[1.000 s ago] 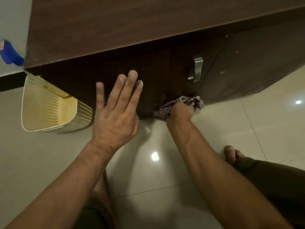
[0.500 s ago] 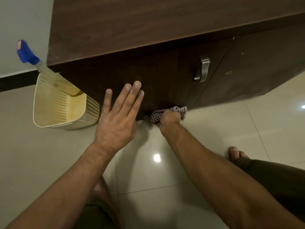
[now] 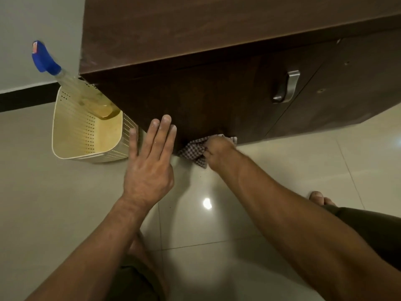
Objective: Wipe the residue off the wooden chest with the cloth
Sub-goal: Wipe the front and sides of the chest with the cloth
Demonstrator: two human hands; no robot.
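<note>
Where the wooden chest [image 3: 217,101] meets the floor [image 3: 271,170], its dark front panel runs lengthwise from lower left to upper right across the view, and the checked cloth [image 3: 192,152] sits bunched at the bottom edge of that panel, right at the seam with the tiles. Clenched around the cloth, the right hand [image 3: 219,152] presses it against the base of the chest, so this hand is the one at the work. Any coming stroke would, I judge, have to follow the bottom edge, either left towards the near corner or right towards the metal handle [image 3: 287,88], which is higher up and well apart. Just left of the cloth, the left hand [image 3: 149,164] is released, fingers straight and together, held flat at the panel near the corner; whether it touches the wood I cannot tell. Beyond the corner stands a cream perforated basket [image 3: 71,131] holding a spray bottle [image 3: 65,77] with a blue trigger head. Its small label is too blurred to read, and no other writing shows
</note>
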